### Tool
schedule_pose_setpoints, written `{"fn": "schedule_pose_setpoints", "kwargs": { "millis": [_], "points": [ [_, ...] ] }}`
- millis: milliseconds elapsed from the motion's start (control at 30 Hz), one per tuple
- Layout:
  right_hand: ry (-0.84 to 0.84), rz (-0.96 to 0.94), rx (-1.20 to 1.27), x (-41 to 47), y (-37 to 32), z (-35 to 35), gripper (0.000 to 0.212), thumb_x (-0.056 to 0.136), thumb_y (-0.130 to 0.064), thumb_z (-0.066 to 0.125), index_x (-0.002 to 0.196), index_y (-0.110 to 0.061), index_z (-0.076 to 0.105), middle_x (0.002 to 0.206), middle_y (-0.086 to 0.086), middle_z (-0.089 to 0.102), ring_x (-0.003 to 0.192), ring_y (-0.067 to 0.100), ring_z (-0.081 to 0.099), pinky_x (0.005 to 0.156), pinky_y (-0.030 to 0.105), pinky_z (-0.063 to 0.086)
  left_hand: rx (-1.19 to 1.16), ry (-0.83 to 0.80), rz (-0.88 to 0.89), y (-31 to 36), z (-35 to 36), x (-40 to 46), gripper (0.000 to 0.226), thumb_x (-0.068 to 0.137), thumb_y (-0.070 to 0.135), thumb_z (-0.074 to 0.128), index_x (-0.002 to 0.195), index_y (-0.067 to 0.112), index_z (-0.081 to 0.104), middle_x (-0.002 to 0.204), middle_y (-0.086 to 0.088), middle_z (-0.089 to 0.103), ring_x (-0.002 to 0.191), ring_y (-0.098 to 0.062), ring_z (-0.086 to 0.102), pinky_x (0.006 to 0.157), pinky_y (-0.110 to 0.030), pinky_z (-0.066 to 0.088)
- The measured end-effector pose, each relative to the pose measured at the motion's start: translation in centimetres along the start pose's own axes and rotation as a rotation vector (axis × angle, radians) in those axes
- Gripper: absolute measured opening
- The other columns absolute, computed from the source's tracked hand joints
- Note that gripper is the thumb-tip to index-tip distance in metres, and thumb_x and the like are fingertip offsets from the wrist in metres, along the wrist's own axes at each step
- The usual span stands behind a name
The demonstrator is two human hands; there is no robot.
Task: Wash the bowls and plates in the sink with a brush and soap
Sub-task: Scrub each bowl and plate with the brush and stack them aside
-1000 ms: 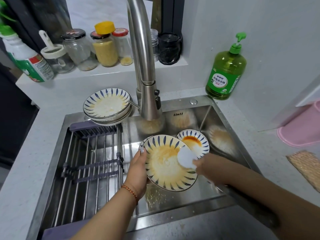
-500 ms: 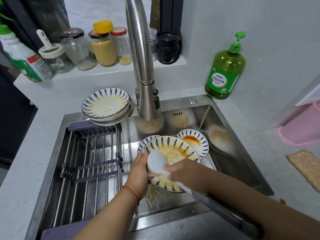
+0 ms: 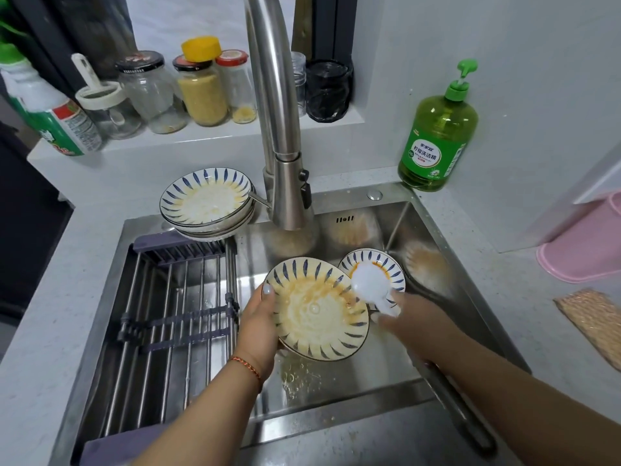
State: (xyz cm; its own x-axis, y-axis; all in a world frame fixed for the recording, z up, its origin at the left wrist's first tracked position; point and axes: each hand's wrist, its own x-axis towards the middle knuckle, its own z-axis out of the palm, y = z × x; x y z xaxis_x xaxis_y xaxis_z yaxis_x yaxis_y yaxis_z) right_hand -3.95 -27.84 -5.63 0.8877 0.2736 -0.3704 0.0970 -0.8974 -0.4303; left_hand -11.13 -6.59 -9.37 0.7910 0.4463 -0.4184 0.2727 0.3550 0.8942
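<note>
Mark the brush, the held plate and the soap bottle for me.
brush (image 3: 369, 280), head view, on its white round head.
held plate (image 3: 316, 311), head view, on its soiled centre.
soap bottle (image 3: 437, 136), head view, on its green body.

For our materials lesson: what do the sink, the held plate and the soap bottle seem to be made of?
Sink: brushed stainless steel, judging by its grey sheen and blurred reflections.
Plate held by the left hand: probably glazed ceramic, glossy cream with painted blue strokes.
Soap bottle: likely clear green plastic, liquid showing through, with a pump top.
</note>
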Motion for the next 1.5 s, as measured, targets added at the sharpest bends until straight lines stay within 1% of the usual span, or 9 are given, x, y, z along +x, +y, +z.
{"fn": "schedule_pose_setpoints", "kwargs": {
  "millis": [167, 300, 567, 733, 833, 900, 1100, 1200, 1500],
  "points": [
    [-0.017, 0.331, 0.936, -0.5, -0.5, 0.2, 0.026, 0.078, -0.020, 0.077, 0.085, 0.002, 0.065, 0.063, 0.012, 0.055, 0.040, 0.014, 0.046, 0.037, 0.021, 0.041, -0.145, 0.034, -0.181, -0.7, -1.0, 0.0, 0.048, 0.100, 0.051, 0.036, 0.122, 0.017, 0.061, 0.112, -0.012, 0.071, 0.099, -0.038, 0.068, 0.091, -0.071, 0.041],
    [-0.116, 0.388, 1.168, -1.1, -2.0, 1.0, 0.031, 0.079, -0.017, 0.076, 0.097, 0.006, 0.066, 0.088, 0.028, 0.067, 0.059, 0.024, 0.057, 0.036, 0.019, 0.038, -0.250, -0.045, -0.300, -1.1, -1.0, -0.5, 0.052, 0.102, 0.050, 0.033, 0.126, 0.014, 0.061, 0.119, -0.014, 0.068, 0.108, -0.037, 0.065, 0.091, -0.066, 0.047],
    [-0.110, 0.464, 1.346, -2.2, -4.0, 1.1, 0.003, 0.084, 0.007, 0.056, 0.086, 0.005, 0.058, 0.044, 0.004, 0.051, 0.030, 0.010, 0.047, 0.033, 0.017, 0.037, 0.033, -0.087, -0.309, -0.6, -1.4, -1.8, 0.038, 0.101, 0.041, 0.039, 0.109, 0.017, 0.067, 0.101, -0.007, 0.074, 0.092, -0.026, 0.071, 0.074, -0.041, 0.060],
    [-0.046, 0.430, 1.231, -2.0, -4.8, 0.8, 0.005, 0.085, 0.004, 0.057, 0.083, 0.000, 0.059, 0.061, 0.008, 0.054, 0.040, 0.015, 0.051, 0.044, 0.025, 0.041, 0.685, 0.069, 0.374, -1.1, -2.9, -3.4, 0.043, 0.086, 0.059, 0.034, 0.104, 0.025, 0.055, 0.109, 0.009, 0.057, 0.107, -0.014, 0.054, 0.086, -0.024, 0.041],
    [-0.028, 0.435, 1.204, -1.7, -4.7, 0.7, 0.004, 0.085, 0.001, 0.060, 0.087, -0.002, 0.060, 0.069, 0.008, 0.057, 0.053, 0.018, 0.052, 0.053, 0.028, 0.042, 0.944, -0.213, 0.635, -1.3, -3.1, -4.7, 0.059, 0.078, 0.058, 0.056, 0.128, 0.027, 0.050, 0.122, 0.019, 0.047, 0.117, -0.002, 0.042, 0.099, -0.003, 0.024],
    [-0.057, 0.426, 1.213, -1.7, -4.8, 0.6, 0.004, 0.085, 0.001, 0.061, 0.087, -0.002, 0.062, 0.065, 0.006, 0.062, 0.050, 0.016, 0.056, 0.049, 0.026, 0.043, 1.186, -0.318, 0.854, -2.2, -2.8, -4.2, 0.067, 0.067, 0.050, 0.072, 0.126, 0.026, 0.050, 0.120, 0.012, 0.058, 0.114, -0.009, 0.053, 0.107, -0.019, 0.034],
    [-0.165, 0.352, 1.210, -2.9, -5.7, 0.6, 0.010, 0.088, -0.010, 0.065, 0.088, -0.001, 0.064, 0.056, 0.004, 0.067, 0.038, 0.010, 0.057, 0.039, 0.019, 0.042, 1.359, -0.177, 1.121, -2.6, -1.0, -3.4, 0.046, 0.059, 0.019, 0.071, 0.098, 0.019, 0.047, 0.060, 0.005, 0.060, 0.045, -0.017, 0.057, 0.038, -0.022, 0.044],
    [-0.196, 0.306, 1.150, -3.0, -5.6, 0.0, 0.035, 0.092, -0.038, 0.059, 0.102, -0.004, 0.062, 0.085, 0.017, 0.074, 0.035, 0.012, 0.052, 0.035, 0.018, 0.038, 1.337, -0.090, 1.038, -1.9, -1.1, -3.3, 0.026, 0.066, 0.027, 0.061, 0.088, 0.019, 0.049, 0.051, 0.001, 0.058, 0.040, -0.019, 0.054, 0.035, -0.019, 0.034],
    [-0.134, -0.096, 0.265, -3.1, -4.2, 0.1, 0.022, 0.099, -0.029, 0.041, 0.112, -0.021, 0.056, 0.058, -0.005, 0.051, 0.046, 0.006, 0.047, 0.056, 0.025, 0.042, 0.856, -0.032, 0.453, 0.4, -0.5, -4.1, 0.027, 0.068, 0.017, 0.075, 0.087, 0.023, 0.056, 0.075, 0.009, 0.063, 0.069, -0.011, 0.059, 0.053, -0.010, 0.041]
  ]
}}
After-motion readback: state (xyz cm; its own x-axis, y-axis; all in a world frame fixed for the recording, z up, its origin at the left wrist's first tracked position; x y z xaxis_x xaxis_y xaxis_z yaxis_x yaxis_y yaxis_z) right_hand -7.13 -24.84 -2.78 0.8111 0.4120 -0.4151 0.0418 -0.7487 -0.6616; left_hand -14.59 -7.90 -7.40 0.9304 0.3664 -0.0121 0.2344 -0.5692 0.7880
